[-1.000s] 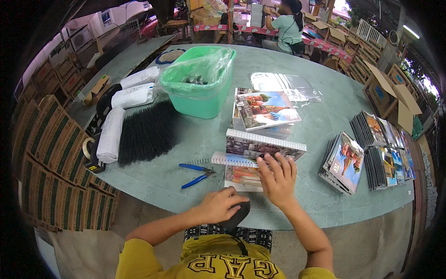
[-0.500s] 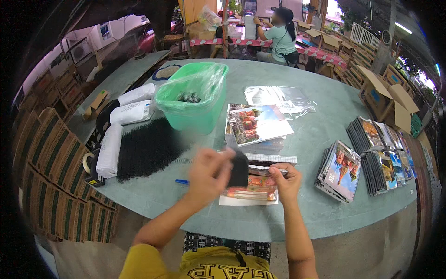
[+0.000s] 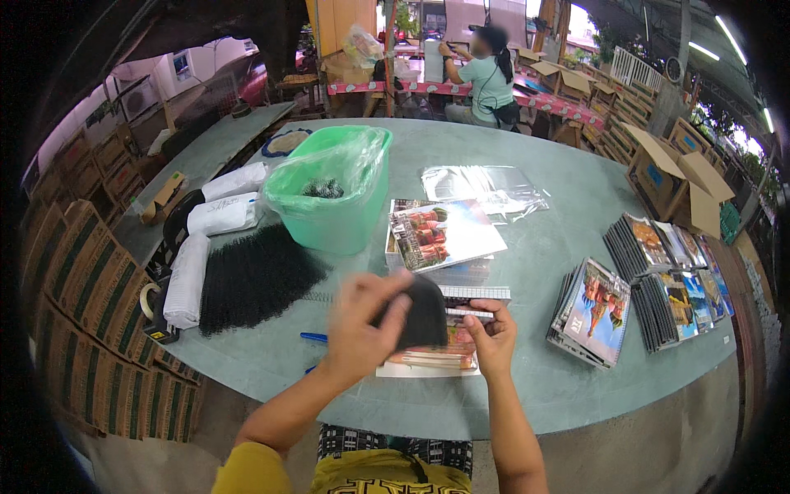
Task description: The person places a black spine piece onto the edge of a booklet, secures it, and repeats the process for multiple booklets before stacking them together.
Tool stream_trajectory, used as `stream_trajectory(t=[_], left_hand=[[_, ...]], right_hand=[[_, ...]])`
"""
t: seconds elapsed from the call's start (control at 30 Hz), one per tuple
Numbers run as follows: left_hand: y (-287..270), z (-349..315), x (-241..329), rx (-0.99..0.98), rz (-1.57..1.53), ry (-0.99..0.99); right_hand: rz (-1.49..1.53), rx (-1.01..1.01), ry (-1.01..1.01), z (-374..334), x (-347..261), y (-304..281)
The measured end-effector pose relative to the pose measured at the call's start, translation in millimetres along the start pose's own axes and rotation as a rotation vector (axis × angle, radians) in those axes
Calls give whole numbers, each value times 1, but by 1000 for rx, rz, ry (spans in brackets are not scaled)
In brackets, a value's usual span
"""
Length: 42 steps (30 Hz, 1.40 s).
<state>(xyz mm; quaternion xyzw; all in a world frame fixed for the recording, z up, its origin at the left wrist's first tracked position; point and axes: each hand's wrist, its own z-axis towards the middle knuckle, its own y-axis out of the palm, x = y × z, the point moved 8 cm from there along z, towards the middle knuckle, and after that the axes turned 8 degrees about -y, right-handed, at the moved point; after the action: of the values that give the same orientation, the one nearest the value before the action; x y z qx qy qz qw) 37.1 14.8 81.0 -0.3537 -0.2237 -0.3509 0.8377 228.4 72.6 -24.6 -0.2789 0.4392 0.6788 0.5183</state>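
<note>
Above the greenish tabletop [image 3: 527, 403], the left hand [image 3: 362, 323], blurred, and the right hand [image 3: 494, 336] grasp, respectively, a black curved pad [image 3: 428, 317] and, just beside it, a booklet [image 3: 467, 313]. The step seems to be working the booklet's edge; next calls for steady holding.

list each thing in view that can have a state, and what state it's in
Left hand: closed on the black pad, blurred
Black pad: held, off the table
Right hand: pinching a notebook
Green bin: uncovered, lined with clear plastic, black contents inside
Blue-handled pliers: partly hidden, can't tell if open
Black wire coils: spread in a mass
Cardboard box: flaps open
</note>
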Motion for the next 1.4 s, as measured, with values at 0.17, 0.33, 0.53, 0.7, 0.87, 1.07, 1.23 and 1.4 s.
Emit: stream_trajectory(t=[0.17,0.33,0.53,0.7,0.87,1.07,1.23,1.4], left_hand=[[58,-28,-7,-522,119,64],[10,3,7,53,-28,12],[9,19,29,21,-55,86],[65,-20,21,-423,63,130],[82,-23,16,-555,113,-24],[105,-120,-34,-851,151,41],[52,-32,35,-243,54,345],[85,-18,43,-307,103,342]], right_hand=[[-43,-45,120,0,4,2],[-77,-66,92,-6,12,-1],[-35,-61,96,-4,4,2],[-33,-77,71,-4,-2,4],[1,-77,77,-2,4,-4],[-150,-249,29,-4,-3,12],[-41,-201,48,2,-15,9],[-231,-261,120,-6,9,-3]])
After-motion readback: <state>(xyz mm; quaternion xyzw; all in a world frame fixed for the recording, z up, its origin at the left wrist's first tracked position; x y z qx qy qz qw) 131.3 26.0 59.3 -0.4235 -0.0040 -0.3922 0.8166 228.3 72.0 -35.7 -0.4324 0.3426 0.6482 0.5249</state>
